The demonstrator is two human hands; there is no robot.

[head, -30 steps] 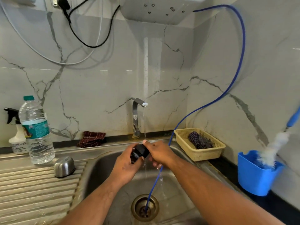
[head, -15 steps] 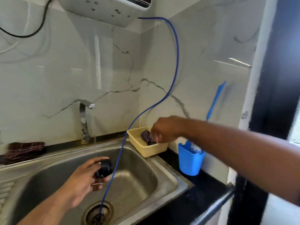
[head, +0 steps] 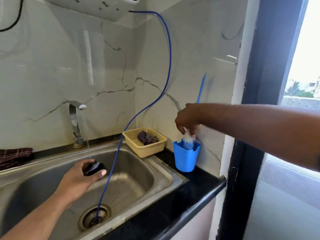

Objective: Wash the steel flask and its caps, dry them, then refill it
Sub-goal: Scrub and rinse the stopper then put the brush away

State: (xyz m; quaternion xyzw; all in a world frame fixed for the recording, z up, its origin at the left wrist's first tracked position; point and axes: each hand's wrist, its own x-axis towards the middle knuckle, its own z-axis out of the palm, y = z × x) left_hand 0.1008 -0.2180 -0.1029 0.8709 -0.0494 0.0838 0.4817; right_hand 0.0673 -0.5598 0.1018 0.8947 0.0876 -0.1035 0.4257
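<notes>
Head view: over the stainless steel sink [head: 138, 172], beside the blue plastic holder cup [head: 186, 158], the left hand [head: 78, 179] curls its grip round the black threaded flask cap [head: 94, 168]. The right hand [head: 187, 118] pinches the white-bristled, blue-handled brush [head: 188, 138]; lifting it straight up should clear the cup.

The bare left arm [head: 43, 213] comes up from the bottom left corner. The left hand [head: 79, 179] is held low, with its back turned up. Its fingers and thumb are curled round a black cap [head: 94, 168], and the thumb lies across the front of it. The right arm [head: 259, 125] reaches in from the right side, stretched out almost flat. The right hand [head: 187, 118] bends down at the wrist. Its fingertips point down and seem to pinch a white brush [head: 188, 136], but that part is blurry.
</notes>
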